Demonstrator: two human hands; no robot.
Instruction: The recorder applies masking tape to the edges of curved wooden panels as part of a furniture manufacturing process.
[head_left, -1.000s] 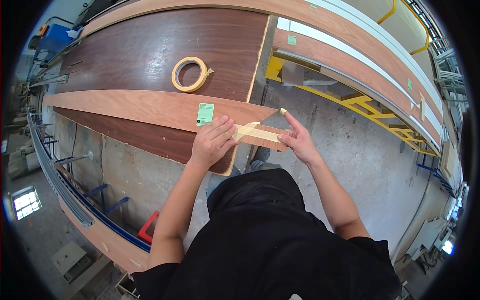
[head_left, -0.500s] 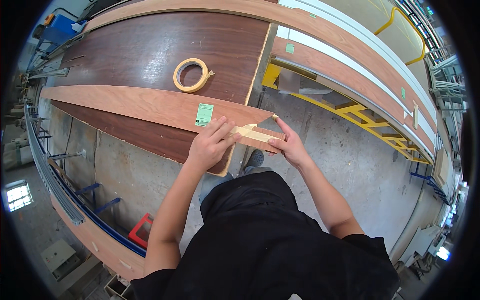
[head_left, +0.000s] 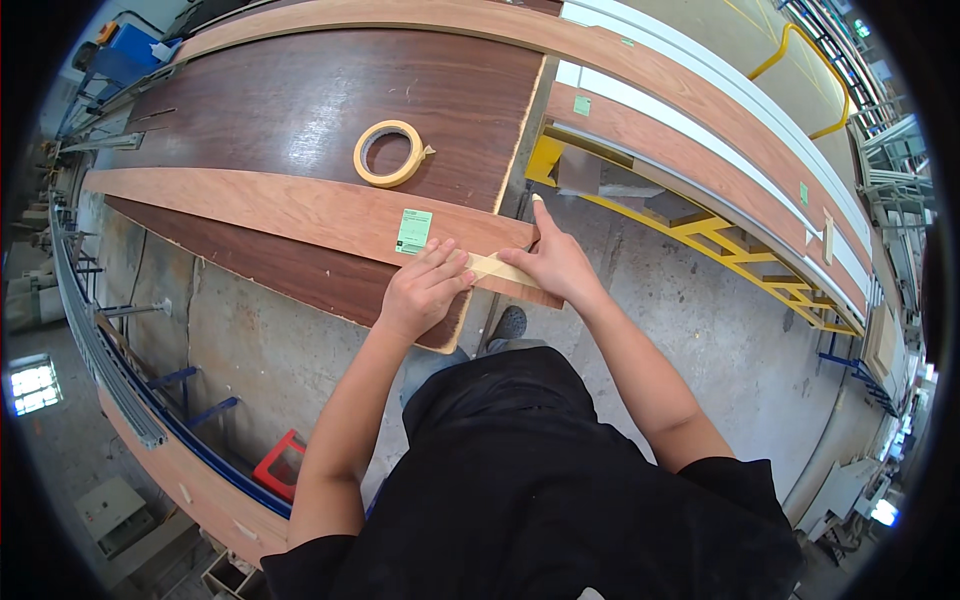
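A long reddish-brown wooden board (head_left: 300, 205) with a green label (head_left: 414, 231) lies on a dark brown panel, its right end past the panel's edge. Against its near edge at that end sits a short wood strip (head_left: 530, 291), with pale masking tape (head_left: 488, 268) running over both. My left hand (head_left: 425, 290) grips the board beside the label, fingers together on top and thumb at the near edge. Pressing its thumb onto the tape, my right hand (head_left: 562, 262) holds the board's end; its index finger points away, with a pale covering on the tip. Its other fingers are hidden.
A masking tape roll (head_left: 388, 154) lies on the dark brown panel (head_left: 250, 90) behind the board. Another long board (head_left: 420, 14) crosses the far side. To the right stands a yellow frame (head_left: 715, 240) carrying boards. A red stool (head_left: 280, 464) is at lower left.
My right hand has shifted up and left, from holding the strip's end to pressing its thumb on the tape. A loose tape flap now lies down. My left hand stays put.
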